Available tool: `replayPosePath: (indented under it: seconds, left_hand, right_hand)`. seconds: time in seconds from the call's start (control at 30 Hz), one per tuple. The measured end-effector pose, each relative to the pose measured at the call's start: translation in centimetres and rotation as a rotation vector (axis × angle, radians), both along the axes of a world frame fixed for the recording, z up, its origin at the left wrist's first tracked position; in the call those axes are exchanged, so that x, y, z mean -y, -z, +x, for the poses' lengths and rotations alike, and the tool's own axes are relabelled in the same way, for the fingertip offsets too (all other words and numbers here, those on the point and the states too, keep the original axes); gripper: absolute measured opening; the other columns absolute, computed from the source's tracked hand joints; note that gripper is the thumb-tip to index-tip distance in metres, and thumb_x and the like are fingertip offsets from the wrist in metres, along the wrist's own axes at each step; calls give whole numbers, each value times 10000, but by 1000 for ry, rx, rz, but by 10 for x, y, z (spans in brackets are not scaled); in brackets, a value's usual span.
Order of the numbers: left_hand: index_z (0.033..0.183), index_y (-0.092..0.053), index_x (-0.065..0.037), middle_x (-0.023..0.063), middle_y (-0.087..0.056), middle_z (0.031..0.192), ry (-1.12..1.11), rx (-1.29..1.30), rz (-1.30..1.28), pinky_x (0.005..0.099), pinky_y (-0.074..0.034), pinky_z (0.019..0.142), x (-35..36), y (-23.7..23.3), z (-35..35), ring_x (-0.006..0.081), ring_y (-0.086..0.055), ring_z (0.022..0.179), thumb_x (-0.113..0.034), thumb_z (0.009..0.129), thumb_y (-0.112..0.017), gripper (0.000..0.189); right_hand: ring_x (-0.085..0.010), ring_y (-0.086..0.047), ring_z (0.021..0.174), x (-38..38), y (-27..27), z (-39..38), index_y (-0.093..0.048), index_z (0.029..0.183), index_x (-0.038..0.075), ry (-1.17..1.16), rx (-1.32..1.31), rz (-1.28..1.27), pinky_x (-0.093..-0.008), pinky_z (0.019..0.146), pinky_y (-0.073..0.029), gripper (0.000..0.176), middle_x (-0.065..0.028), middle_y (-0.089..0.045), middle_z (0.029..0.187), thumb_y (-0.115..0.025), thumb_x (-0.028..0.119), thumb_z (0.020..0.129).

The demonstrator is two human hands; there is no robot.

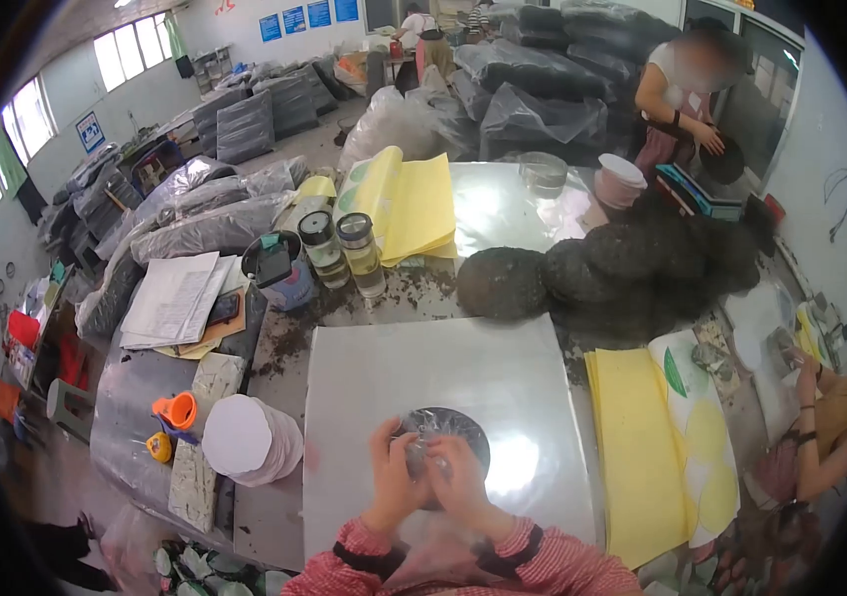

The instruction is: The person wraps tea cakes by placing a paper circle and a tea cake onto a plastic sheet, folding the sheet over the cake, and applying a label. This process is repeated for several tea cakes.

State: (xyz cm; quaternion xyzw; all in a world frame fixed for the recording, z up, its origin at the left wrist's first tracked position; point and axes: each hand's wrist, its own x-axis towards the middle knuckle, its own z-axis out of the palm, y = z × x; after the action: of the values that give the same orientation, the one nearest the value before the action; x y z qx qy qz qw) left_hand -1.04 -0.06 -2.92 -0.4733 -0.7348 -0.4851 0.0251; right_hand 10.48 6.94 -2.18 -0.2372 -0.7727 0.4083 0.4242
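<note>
Left hand (396, 477) curled in, fingers closed on crumpled clear film (414, 452); right hand (461, 482) meets it, fingertips bunched narrow on the same film. Both sit over a dark disc (476, 442), which lies on a white sheet (364, 382), about mid-width, toward the table's (267, 517) near edge. Can't tell if film touches disc, or what's inside the bunch.

My read: step in hand is fingertip work on the film. Next move probably calls for light, two-handed control so the disc doesn't skid on that glossy sheet.

Text check, left to right:
- wall notice (91, 130): not legible
- papers (167, 303), off the table's left edge: print too small
- white round stack (240, 437), on the left edge: top looks blank
- blue posters (292, 19), back wall: unreadable
- lidded jars (363, 260), far left: no label I can read
- dark rounds (503, 283), far right: no marking seen
- yellow sheets (632, 457), right edge: look plain
- printed sheet (680, 372) beside those: green and yellow circles, no legible wording

No brand readable.
</note>
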Motion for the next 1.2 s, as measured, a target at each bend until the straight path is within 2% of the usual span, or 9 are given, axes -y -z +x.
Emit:
replayPosePath:
  seconds: [0.1, 0.3, 0.4, 0.43, 0.53, 0.67, 0.73, 0.83, 1.2]
  left_hand:
    - [1416, -449, 60, 221, -454, 1441, 437, -152, -300, 535, -337, 1155, 14, -39, -3, 387, -466, 1322, -304, 649, -832, 931]
    - [1372, -503, 59, 184, -568, 1316, 230, -264, -371, 538, -372, 1126, 1, -12, 4, 382, -533, 1234, -185, 730, -747, 730]
    - [1390, -491, 70, 216, -509, 1415, 297, -303, -329, 553, -322, 1149, 9, -10, 8, 386, -478, 1324, -207, 752, -728, 734]
    - [1405, -478, 75, 229, -463, 1469, 335, -284, -400, 554, -287, 1165, 8, -17, 8, 391, -433, 1373, -245, 770, -719, 751]
    - [1449, -436, 83, 255, -344, 1579, 427, -308, -547, 546, -207, 1200, -1, -20, 4, 395, -328, 1471, -389, 852, -674, 798]
    - [1461, -407, 97, 267, -351, 1569, 377, -363, -673, 526, -198, 1203, -7, -18, 7, 380, -330, 1471, -481, 925, -621, 816]
    - [1458, -410, 99, 266, -358, 1565, 372, -389, -661, 524, -201, 1201, -7, -19, 6, 377, -333, 1470, -484, 925, -620, 817]
    - [1449, -412, 109, 268, -364, 1561, 354, -408, -643, 551, -229, 1189, -8, -26, 8, 388, -357, 1454, -563, 916, -608, 880]
    - [1483, -371, 89, 272, -305, 1588, 368, -440, -691, 539, -203, 1203, -1, -21, 7, 399, -292, 1483, -442, 934, -628, 806]
  right_hand:
    - [-361, -636, 985, -2, -5, -1, -617, 1063, 6, 24, 51, -134, -401, 856, -510, 180, -171, -636, 1080, -672, 57, 899]
    - [-357, -642, 972, -11, -19, 36, -675, 1033, 9, -57, 292, 343, -406, 800, -544, 171, -166, -665, 1042, -665, 74, 875]
    - [-356, -637, 960, -32, 14, 8, -681, 986, 8, -152, 374, -294, -433, 760, -539, 145, -176, -670, 1036, -637, 97, 880]
    - [-362, -645, 904, -34, 35, 5, -682, 946, 2, -96, 586, 150, -443, 724, -529, 143, -199, -677, 1014, -606, 106, 883]
    - [-359, -637, 829, -44, 16, 27, -654, 875, 18, -167, 197, 163, -454, 729, -529, 84, -153, -640, 859, -664, 86, 826]
    - [-319, -653, 809, -140, -24, 155, -689, 928, 64, 345, 493, 313, -424, 681, -532, 96, -130, -680, 899, -624, 103, 870]
    - [-357, -662, 925, -217, 29, 243, -682, 1067, 37, 826, 631, 499, -463, 776, -533, 226, -168, -694, 991, -644, 155, 878]
    - [-354, -665, 1039, -264, 57, 314, -674, 1129, 30, 985, 833, 824, -460, 850, -541, 283, -182, -701, 1097, -645, 144, 872]
    - [-371, -656, 855, -181, 1, 230, -725, 921, 89, 856, 572, 189, -436, 738, -512, 95, -170, -695, 920, -671, 157, 882]
